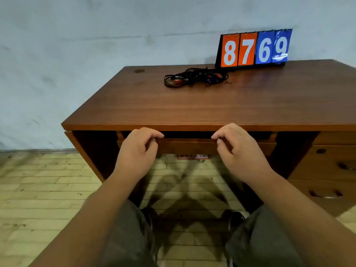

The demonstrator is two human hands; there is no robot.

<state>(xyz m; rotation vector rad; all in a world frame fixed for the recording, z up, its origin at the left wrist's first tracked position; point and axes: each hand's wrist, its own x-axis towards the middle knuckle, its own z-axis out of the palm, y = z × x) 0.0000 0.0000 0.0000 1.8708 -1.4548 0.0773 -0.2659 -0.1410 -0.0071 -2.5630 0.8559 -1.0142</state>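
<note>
Reddish-brown wood, smooth and faintly glossy, forms the drawer (188, 146), a shallow flat-fronted tray at mid-frame just under the worktop's (192, 105) front edge. The left hand (137, 151) and right hand (238, 149) each pinch its top lip, fingers curled over. Only a dark slit shows above it, so it seems barely out, with most travel left. Tangled black cables (194, 79) lie at upper centre.

The desk (192, 106) is reddish-brown with fine wood grain, and its drawer (188, 146) is the same brown. The scoreboard (254, 48) has two orange cards and two blue, all with white digits, in a black frame. The cables (194, 78) are black with red and blue bits. The wall (77, 45) is mottled pale grey-blue. The floor (38, 180) is yellowish planks with dark specks. The trousers (127, 237) are grey.
</note>
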